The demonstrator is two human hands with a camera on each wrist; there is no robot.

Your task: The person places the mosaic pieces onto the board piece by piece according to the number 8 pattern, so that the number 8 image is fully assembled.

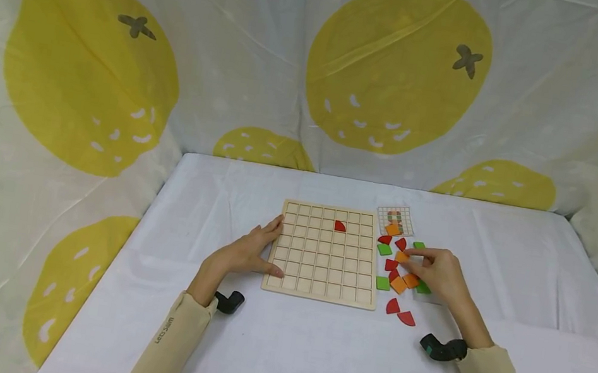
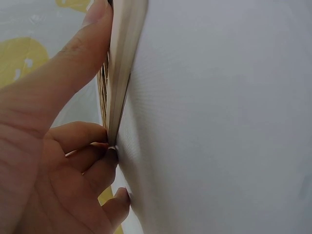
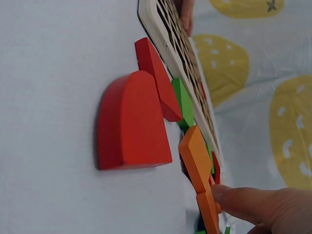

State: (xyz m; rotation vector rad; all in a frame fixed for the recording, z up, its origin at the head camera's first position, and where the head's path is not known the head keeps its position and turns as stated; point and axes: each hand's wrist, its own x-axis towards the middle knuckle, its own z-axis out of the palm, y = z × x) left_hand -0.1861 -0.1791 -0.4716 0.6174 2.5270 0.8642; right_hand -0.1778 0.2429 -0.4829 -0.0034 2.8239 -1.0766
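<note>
Wooden grid board lies flat on the desk, roughly square, its near edge running side to side. One red quarter-circle occupies a cell in the second row from the far edge, its curve facing far right; the other cells are unfilled. The left hand rests spread along the board's left edge, not clenched. The right hand pinches an orange square amid loose pieces right of the board; whether it is lifted cannot be told. A printed card carries another orange square.
</note>
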